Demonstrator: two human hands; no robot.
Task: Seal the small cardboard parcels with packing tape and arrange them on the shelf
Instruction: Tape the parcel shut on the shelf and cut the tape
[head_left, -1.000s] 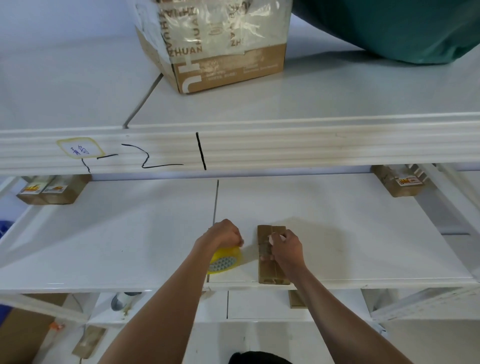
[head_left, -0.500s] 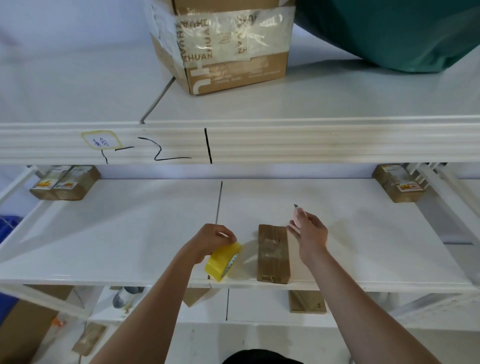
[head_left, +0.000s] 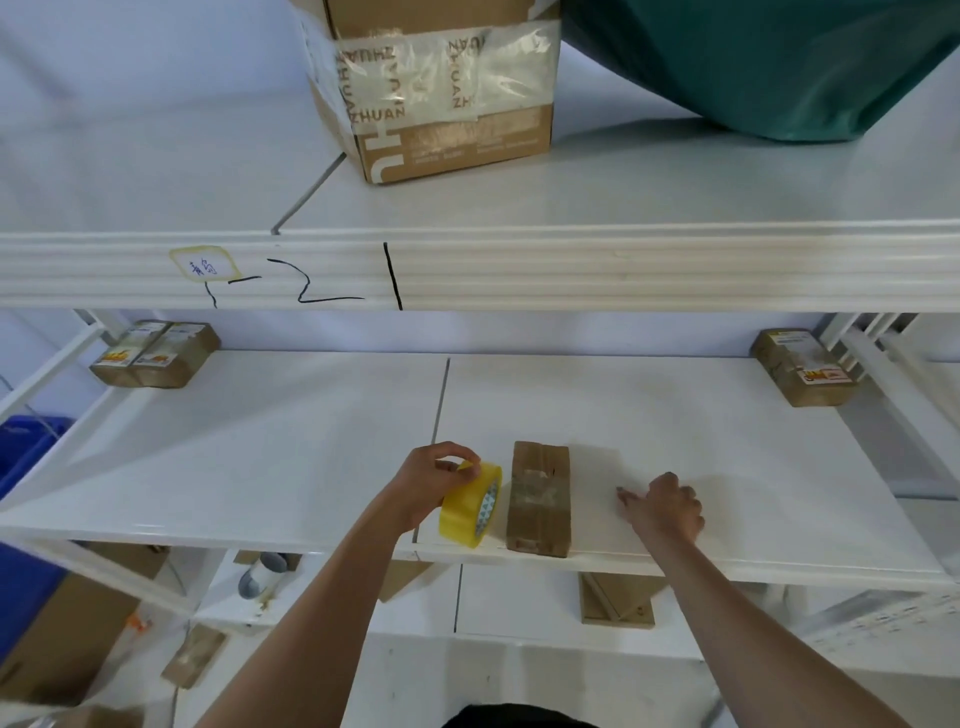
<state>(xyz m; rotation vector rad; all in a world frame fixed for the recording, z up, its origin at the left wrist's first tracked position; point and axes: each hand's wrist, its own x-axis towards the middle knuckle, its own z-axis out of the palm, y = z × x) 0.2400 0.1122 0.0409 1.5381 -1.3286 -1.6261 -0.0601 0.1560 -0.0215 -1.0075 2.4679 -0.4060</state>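
Small parcel (head_left: 540, 496) flat on shelf (head_left: 260, 457), long axis front-to-back.

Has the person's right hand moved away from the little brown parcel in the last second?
Yes. The right hand left the small brown cardboard parcel, moving rightward onto the white shelf board.

Up on the top shelf board in front of me sits a big carton (head_left: 441, 93), patched with clear tape printed "ZHUAN". Just right of it slumps a green bag (head_left: 769, 67). Below to my left I see a blue bin (head_left: 26, 452), and lower down a brown box (head_left: 62, 639). A grey roll (head_left: 262, 574) lies on the low board beneath, near 1 cardboard scrap (head_left: 195, 657).
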